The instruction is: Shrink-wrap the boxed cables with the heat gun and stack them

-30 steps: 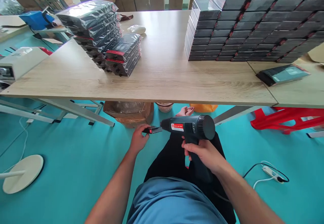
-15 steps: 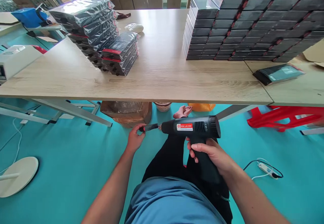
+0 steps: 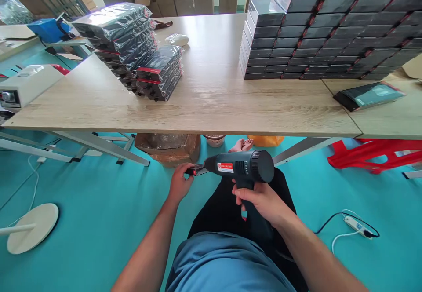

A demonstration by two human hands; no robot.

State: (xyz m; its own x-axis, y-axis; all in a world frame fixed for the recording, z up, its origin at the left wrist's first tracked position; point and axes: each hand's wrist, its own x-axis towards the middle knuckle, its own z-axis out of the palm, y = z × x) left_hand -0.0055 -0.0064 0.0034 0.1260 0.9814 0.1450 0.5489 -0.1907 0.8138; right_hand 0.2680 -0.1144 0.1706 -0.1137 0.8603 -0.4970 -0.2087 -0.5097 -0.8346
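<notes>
My right hand (image 3: 255,197) is wrapped round the handle of a dark heat gun (image 3: 239,166) with a red and white label. Its nozzle points left, right beside a small black box (image 3: 197,170) with a red mark. That box is pinched at its left end by my left hand (image 3: 181,181), in front of the table edge. The box looks film-wrapped, like those on the table, and I see it nearly edge-on. Part of the gun's handle is hidden behind my right fingers.
The wooden table (image 3: 211,107) carries film-wrapped black boxes (image 3: 128,45) at left, a tall stack of boxes (image 3: 323,32) at right and a single box (image 3: 369,96). Below stand a cardboard box (image 3: 168,149) and a red stool (image 3: 376,155). A power strip (image 3: 358,226) lies on the floor.
The heat gun has moved left and turned, showing more of its rear end. The small box in my left hand has tilted, showing its red-marked end, and shifted slightly right.
</notes>
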